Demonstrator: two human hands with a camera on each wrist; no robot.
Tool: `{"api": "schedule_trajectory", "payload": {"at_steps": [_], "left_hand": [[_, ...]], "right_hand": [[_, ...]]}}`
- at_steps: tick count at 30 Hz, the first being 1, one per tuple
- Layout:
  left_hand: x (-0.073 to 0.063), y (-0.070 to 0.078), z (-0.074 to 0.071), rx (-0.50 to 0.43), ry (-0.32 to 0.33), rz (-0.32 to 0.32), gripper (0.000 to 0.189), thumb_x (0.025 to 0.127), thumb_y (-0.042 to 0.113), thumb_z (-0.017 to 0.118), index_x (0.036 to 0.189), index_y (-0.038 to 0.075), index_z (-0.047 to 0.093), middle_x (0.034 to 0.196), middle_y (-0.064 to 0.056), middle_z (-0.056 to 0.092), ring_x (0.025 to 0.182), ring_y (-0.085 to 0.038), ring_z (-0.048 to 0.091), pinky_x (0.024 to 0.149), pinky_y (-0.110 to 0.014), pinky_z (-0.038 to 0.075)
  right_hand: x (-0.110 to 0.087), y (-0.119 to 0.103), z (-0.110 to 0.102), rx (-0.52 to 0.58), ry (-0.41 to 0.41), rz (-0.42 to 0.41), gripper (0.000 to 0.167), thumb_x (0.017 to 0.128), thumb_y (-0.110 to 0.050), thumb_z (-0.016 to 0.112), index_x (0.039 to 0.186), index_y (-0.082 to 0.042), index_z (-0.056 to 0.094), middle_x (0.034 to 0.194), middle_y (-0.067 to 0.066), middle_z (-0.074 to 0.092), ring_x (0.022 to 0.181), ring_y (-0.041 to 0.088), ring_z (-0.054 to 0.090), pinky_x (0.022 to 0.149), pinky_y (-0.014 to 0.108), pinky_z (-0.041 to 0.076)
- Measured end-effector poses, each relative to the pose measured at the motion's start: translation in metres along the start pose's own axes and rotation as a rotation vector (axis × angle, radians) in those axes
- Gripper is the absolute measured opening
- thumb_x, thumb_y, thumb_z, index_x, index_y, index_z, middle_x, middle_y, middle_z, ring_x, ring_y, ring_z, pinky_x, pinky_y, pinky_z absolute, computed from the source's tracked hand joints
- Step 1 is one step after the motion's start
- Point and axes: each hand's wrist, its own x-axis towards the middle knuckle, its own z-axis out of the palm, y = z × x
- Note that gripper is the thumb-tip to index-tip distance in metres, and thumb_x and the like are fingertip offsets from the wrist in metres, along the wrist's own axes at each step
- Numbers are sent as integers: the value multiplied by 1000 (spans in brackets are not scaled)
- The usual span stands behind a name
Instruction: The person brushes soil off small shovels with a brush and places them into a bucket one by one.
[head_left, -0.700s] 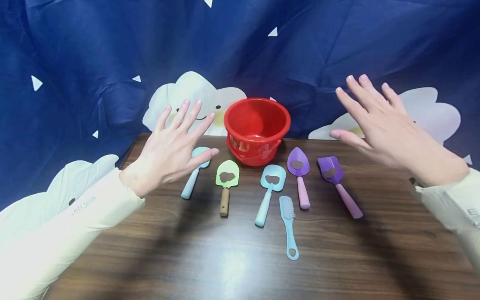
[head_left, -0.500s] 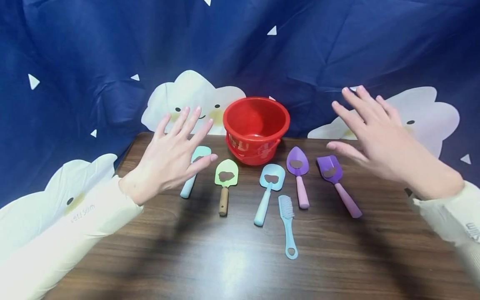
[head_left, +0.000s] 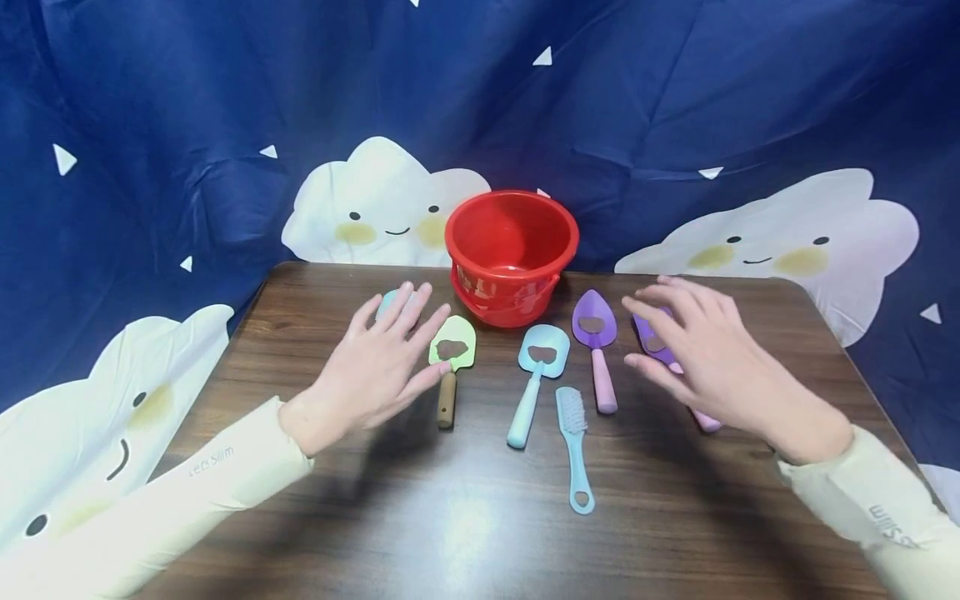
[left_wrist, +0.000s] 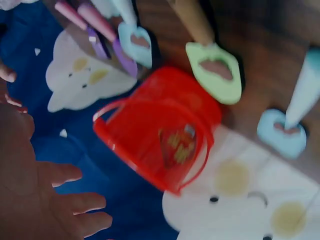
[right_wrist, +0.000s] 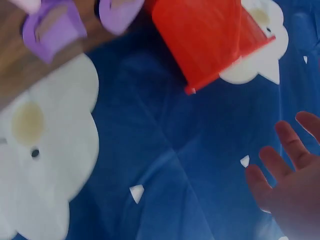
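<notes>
My left hand [head_left: 371, 367] hovers with fingers spread, partly covering a light blue toy shovel [head_left: 386, 306]. Its thumb overlaps a green shovel [head_left: 454, 332] with a brown wooden-looking handle; contact cannot be told. My right hand [head_left: 712, 358], fingers loosely bent, hangs over a purple scoop [head_left: 647, 331] with a pink handle, hiding much of it. Left of that hand lies a pointed purple trowel [head_left: 594, 308]. A square light blue shovel [head_left: 553, 337] and a light blue brush [head_left: 576, 450] lie between the hands. Both wrist views show nothing held.
A red bucket [head_left: 512, 296] stands upright at the back of the dark wooden table [head_left: 337, 533], its handle hanging down in front. Behind the table hangs a blue cloth [head_left: 600, 108] with white clouds and triangles.
Both hands have come down and nearer in the head view, the left also moving right and the right moving left. The tools and bucket have stayed in place.
</notes>
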Motion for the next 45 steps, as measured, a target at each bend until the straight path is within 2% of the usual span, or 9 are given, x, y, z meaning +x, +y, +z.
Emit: {"api": "schedule_trajectory", "payload": {"at_steps": [4,8,11,19,28,32,36,39,45], "left_hand": [[-5,10,14,-33,-35,-6,67,96,58,36,148,16,38,157,-13,29,147,-31,24,116,-54,23],[-6,21,27,-52,-61,-33,66,97,58,35,147,15,40,158,-13,29,148,-31,22,117,-53,21],[-6,28,36,-72,-71,-39,65,97,57,37,145,14,42,157,-13,30,147,-31,23,117,-52,22],[-4,52,57,-115,-141,-36,61,97,55,40,130,7,56,154,-16,34,146,-31,26,115,-49,27],[3,78,75,-153,-170,-5,50,96,51,47,111,6,64,142,-18,48,140,-34,37,110,-50,35],[5,90,80,-178,-154,4,41,94,48,52,94,9,65,115,-12,59,116,-29,51,103,-49,38],[5,100,86,-197,-154,-8,36,92,46,57,87,11,64,91,-5,54,92,-22,48,86,-39,42],[7,104,91,-206,-164,-23,37,91,47,57,87,10,63,89,-4,54,87,-21,47,74,-33,41],[14,111,96,-230,-194,-55,39,92,48,56,84,10,62,85,-6,55,83,-23,48,65,-32,41]], "right_hand": [[-15,-7,18,37,-25,-2,64,97,-58,37,126,-4,57,119,19,52,121,40,43,90,57,33],[-29,-15,34,95,-89,12,50,90,-42,63,124,-5,58,121,15,52,114,32,47,91,48,37],[-39,-22,46,95,-127,22,47,82,-31,73,120,-7,61,118,10,54,108,27,50,89,42,39],[-60,-44,80,52,-248,88,30,82,-33,73,100,-10,66,97,-1,54,86,13,47,72,31,46],[-62,-77,94,22,-524,386,28,83,-42,71,84,-15,62,78,-2,56,75,16,48,53,34,43],[-60,-83,99,18,-539,445,31,83,-43,71,78,-16,57,74,-2,54,72,17,50,52,36,44],[-60,-85,104,-6,-544,480,35,84,-44,70,75,-16,52,65,-2,51,63,19,52,49,39,44],[-60,-86,107,6,-559,508,37,84,-45,69,73,-16,50,60,-3,45,54,17,47,46,37,40],[-59,-86,107,45,-592,535,36,81,-39,74,72,-15,49,60,-3,45,53,15,45,46,35,39]]}}
